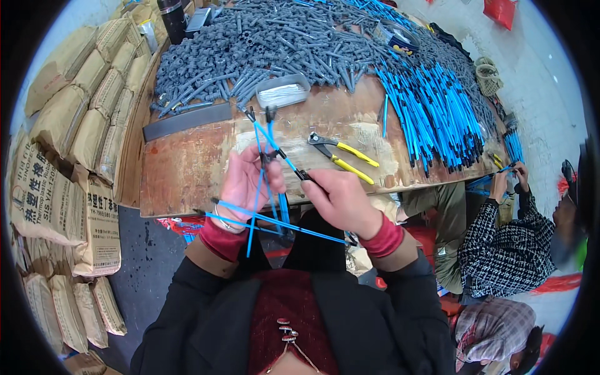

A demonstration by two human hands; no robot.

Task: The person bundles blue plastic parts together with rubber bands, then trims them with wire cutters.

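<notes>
Several thin blue rods with black fittings [273,139] cross one another in front of me, just past the near edge of the wooden table. My left hand [250,178] is palm up, its fingers curled around some of them near a black joint. Between the thumb and fingers of my right hand [344,197] is the black end of one blue rod, which slants up and left toward my left hand. More blue rods [294,229] hang lower, over my lap. Yellow-handled pincers [342,157] lie on the table beyond my right hand, touched by neither hand.
A grey plastic box of white sticks [283,91] stands before a wide heap of grey plastic parts [269,47]. Finished-looking blue rods [437,119] are piled at right. A grey strip [187,120] lies left. Paper sacks [53,187] line the left; co-workers [506,250] sit at right.
</notes>
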